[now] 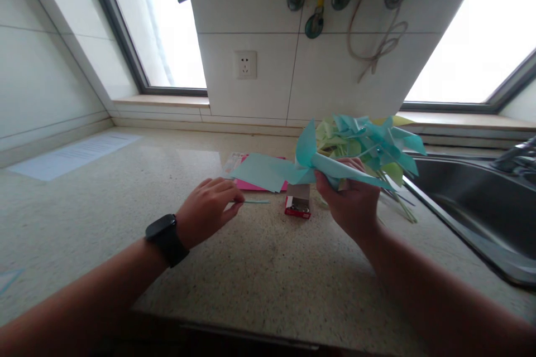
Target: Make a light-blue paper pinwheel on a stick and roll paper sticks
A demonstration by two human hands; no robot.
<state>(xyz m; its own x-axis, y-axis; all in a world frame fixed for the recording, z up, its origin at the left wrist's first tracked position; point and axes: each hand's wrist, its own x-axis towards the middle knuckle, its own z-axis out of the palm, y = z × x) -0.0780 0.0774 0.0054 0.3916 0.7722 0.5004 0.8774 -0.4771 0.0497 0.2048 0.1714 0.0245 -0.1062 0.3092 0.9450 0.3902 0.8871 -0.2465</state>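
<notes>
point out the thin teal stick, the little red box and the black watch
thin teal stick [256,201], head view, middle of its shaft
little red box [297,207], head view, its front face
black watch [161,230], head view, its dark screen

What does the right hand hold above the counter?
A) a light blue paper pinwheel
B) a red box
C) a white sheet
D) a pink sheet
A: the right hand has its grip closed on the light blue paper pinwheel, while the small red box and the pink sheet lie on the counter.
</notes>
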